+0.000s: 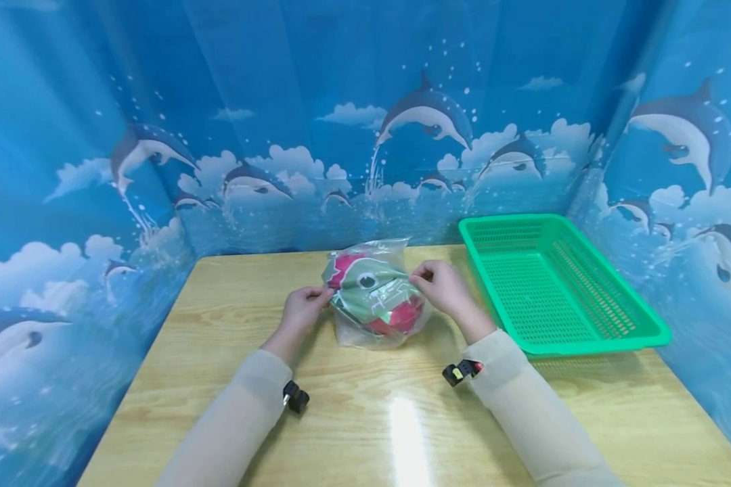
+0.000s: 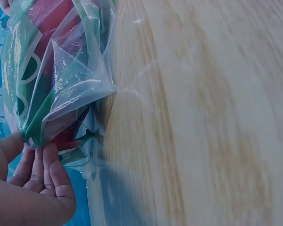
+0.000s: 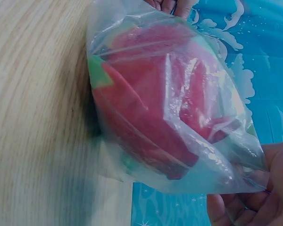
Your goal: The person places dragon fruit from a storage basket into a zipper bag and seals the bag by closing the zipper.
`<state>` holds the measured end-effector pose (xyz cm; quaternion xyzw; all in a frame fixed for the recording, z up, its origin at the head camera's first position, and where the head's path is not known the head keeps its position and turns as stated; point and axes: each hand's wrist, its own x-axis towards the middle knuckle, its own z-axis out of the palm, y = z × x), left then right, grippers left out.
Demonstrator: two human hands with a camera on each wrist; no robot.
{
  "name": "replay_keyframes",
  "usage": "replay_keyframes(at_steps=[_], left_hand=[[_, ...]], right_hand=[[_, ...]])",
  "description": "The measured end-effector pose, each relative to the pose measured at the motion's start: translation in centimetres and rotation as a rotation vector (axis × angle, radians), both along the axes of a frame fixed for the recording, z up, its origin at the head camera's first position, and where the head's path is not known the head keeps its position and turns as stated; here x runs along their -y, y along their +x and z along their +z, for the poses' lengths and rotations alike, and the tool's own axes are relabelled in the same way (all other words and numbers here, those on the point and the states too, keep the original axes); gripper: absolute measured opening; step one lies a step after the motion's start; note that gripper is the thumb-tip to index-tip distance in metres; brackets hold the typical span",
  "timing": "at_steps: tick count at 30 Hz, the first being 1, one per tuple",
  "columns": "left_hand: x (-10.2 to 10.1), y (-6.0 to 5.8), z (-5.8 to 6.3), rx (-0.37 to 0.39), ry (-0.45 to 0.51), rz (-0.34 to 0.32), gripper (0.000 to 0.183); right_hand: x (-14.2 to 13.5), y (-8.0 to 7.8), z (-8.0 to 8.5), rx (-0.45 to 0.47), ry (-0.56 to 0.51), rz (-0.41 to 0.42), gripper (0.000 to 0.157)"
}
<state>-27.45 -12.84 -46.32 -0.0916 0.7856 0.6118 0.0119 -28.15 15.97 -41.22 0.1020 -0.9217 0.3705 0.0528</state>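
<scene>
A clear plastic bag (image 1: 374, 287) with a green print and a cartoon eye lies near the table's back edge. Through the film shows a red fruit with green tips, a dragon fruit (image 3: 132, 103). My left hand (image 1: 304, 308) pinches the bag's left edge between thumb and fingertips; the left wrist view shows this hand (image 2: 35, 181) gathering a green fold of film. At the opposite side, my right hand (image 1: 445, 291) pinches the bag's right edge. Close up, the film stretches from the fruit to the right thumb and fingers (image 3: 273, 165).
A green plastic basket (image 1: 639, 331) with slotted sides stands right of the bag, close to my right forearm. Under everything is a wood-grain table (image 1: 341, 419). Blue curtains (image 1: 317, 81) printed with dolphins hang behind and on both sides.
</scene>
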Motion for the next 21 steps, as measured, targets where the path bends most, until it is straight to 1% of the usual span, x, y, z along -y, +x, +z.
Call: replay_keyframes(at_steps=[4, 7, 14, 18, 21], left_hand=[[-0.3, -0.4, -0.3, -0.006, 0.045, 0.006, 0.03], [-0.4, -0.7, -0.4, -0.001, 0.063, 0.015, 0.03], [-0.3, -1.2, -0.8, -0.001, 0.01, 0.029, 0.031], [-0.2, -1.1, -0.9, 0.006, -0.025, 0.026, 0.032], [0.0, -0.7, -0.6, 0.026, -0.061, 0.029, 0.033]], right_hand=[[0.1, -0.2, -0.4, -0.029, -0.012, -0.026, 0.014], [0.2, -0.2, -0.5, -0.031, -0.011, -0.031, 0.014], [0.5, -0.2, -0.8, -0.009, -0.028, -0.043, 0.013], [0.4, 0.0, -0.9, 0.003, -0.034, -0.038, 0.013], [0.2, 0.1, -0.9, -0.001, -0.035, -0.027, 0.014]])
